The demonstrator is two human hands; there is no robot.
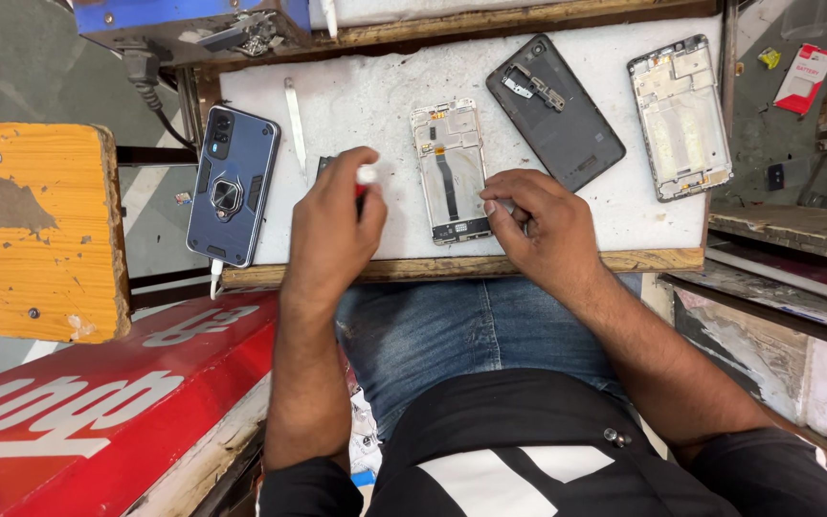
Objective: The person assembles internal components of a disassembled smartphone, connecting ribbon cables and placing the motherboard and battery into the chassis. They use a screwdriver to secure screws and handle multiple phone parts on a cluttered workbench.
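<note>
Left hand (329, 225) is closed around a slim red-handled tool with a white cap (366, 177), presumably a small screwdriver, held upright just left of the opened silver phone frame with its ribbon cable showing (450, 172). That frame lies face down near the front edge of the white foam work board (375, 91), and it serves as the landmark. Far to its left, at the board's left edge, lies a dark blue phone in a rugged ring-holder case (232, 184), a white cable plugged into its bottom. Between the two, a thin white plastic pry stick (294, 123) rests on the board. Right hand (528, 225) pinches the frame's lower right corner, fingertips touching it and steadying it; whether it holds a small part I cannot tell. Right of the frame lies a dark grey back cover (555, 110), tilted, and further right a bare silver mid-frame (681, 115).

Judging from this, disassembly is under way: the next move calls for bringing the tool tip onto the braced frame.
</note>
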